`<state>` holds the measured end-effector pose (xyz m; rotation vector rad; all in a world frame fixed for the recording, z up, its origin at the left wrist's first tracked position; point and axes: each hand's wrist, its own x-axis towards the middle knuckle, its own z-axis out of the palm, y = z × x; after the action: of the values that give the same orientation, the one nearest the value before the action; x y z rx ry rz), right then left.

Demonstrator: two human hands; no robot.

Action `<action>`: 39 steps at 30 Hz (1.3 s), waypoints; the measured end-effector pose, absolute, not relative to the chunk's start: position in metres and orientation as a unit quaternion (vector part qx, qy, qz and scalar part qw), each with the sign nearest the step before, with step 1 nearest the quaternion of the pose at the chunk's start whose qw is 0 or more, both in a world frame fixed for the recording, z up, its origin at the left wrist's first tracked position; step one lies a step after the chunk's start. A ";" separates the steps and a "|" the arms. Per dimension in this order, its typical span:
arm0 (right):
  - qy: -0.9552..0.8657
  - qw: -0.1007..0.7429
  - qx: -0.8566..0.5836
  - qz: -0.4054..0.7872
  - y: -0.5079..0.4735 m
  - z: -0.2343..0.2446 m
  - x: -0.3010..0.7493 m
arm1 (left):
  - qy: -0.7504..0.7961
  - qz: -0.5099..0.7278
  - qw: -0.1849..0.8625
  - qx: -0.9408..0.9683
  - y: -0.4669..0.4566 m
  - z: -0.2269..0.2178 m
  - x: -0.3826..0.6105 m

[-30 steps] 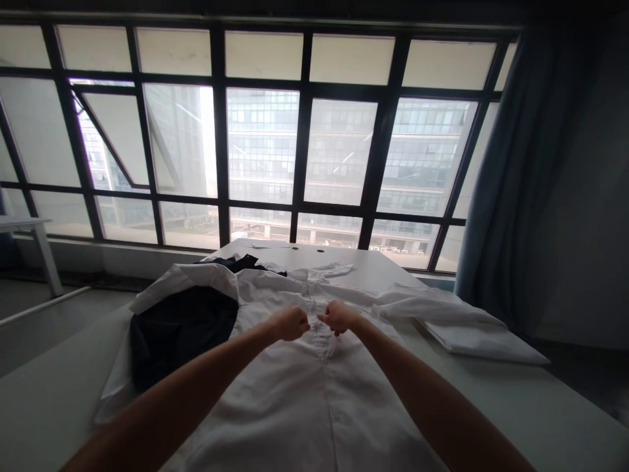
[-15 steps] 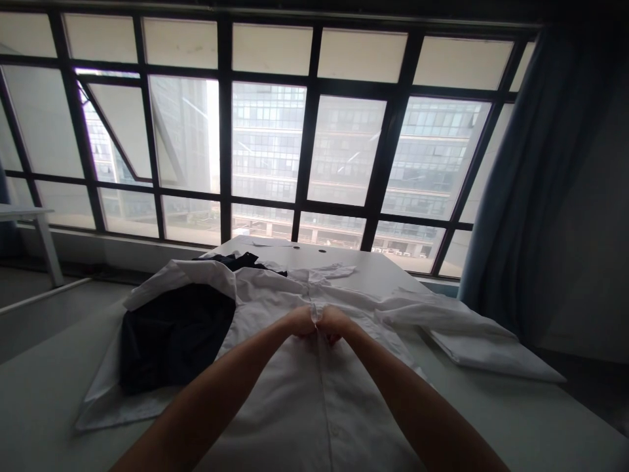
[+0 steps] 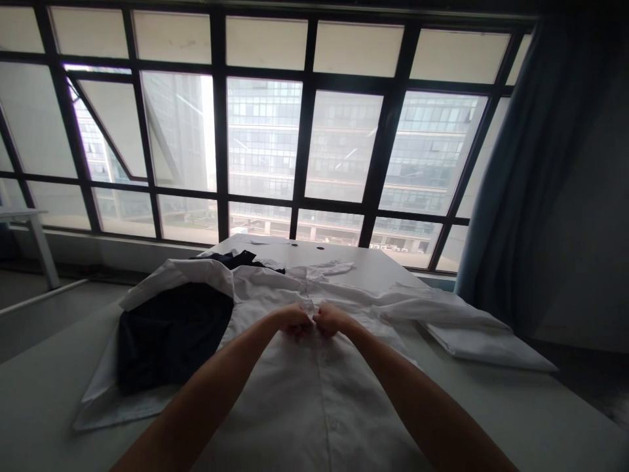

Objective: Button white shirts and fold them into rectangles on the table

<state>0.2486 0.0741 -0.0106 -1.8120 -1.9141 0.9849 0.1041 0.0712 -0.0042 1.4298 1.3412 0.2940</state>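
A white button-up shirt (image 3: 289,400) lies spread out on the table in front of me, its front placket running down the middle and its collar end away from me. My left hand (image 3: 295,321) is closed on the placket's left side. Close beside it, my right hand (image 3: 330,319) pinches the right side of the same placket. The fingertips of both hands nearly meet, and any button between them is too small to make out. Left of the shirt body is a dark cloth (image 3: 174,334) with white fabric around it.
The white table (image 3: 491,406) reaches toward large windows (image 3: 265,137). A folded white cloth (image 3: 491,347) lies at the right, and another dark garment (image 3: 240,259) lies beyond the shirt. A blue curtain (image 3: 506,216) hangs at the right. A second table (image 3: 42,249) stands far left.
My hands have drawn slightly apart and the fabric raised between them has come down. The view has shifted a little.
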 end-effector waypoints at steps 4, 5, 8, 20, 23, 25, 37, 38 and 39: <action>-0.675 0.226 -0.605 0.357 0.064 -0.016 0.250 | 0.562 0.157 0.550 0.597 0.067 -0.010 0.105; -0.674 0.253 -0.593 0.362 0.061 -0.020 0.251 | 0.558 0.170 0.549 0.599 0.066 -0.013 0.105; -0.660 0.341 -0.550 0.381 0.056 -0.033 0.254 | 0.539 0.211 0.542 0.608 0.061 -0.019 0.103; -0.627 0.390 -0.516 0.435 0.049 -0.039 0.260 | 0.479 0.280 0.536 0.637 0.054 -0.030 0.102; -0.631 0.376 -0.521 0.435 0.050 -0.039 0.260 | 0.476 0.280 0.537 0.638 0.055 -0.031 0.102; -0.629 0.368 -0.529 0.434 0.051 -0.039 0.261 | 0.475 0.280 0.536 0.639 0.056 -0.031 0.102; -0.613 0.365 -0.497 0.495 0.053 -0.038 0.266 | 0.489 0.263 0.535 0.637 0.055 -0.027 0.101; -0.613 0.352 -0.494 0.506 0.054 -0.037 0.268 | 0.489 0.260 0.536 0.637 0.055 -0.027 0.101; -0.615 0.339 -0.494 0.513 0.055 -0.037 0.270 | 0.489 0.259 0.536 0.638 0.054 -0.027 0.101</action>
<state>0.2696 0.0548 -0.0369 -1.2875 -1.6014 1.3349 0.1006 0.0544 -0.0267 1.5196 1.1640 0.6160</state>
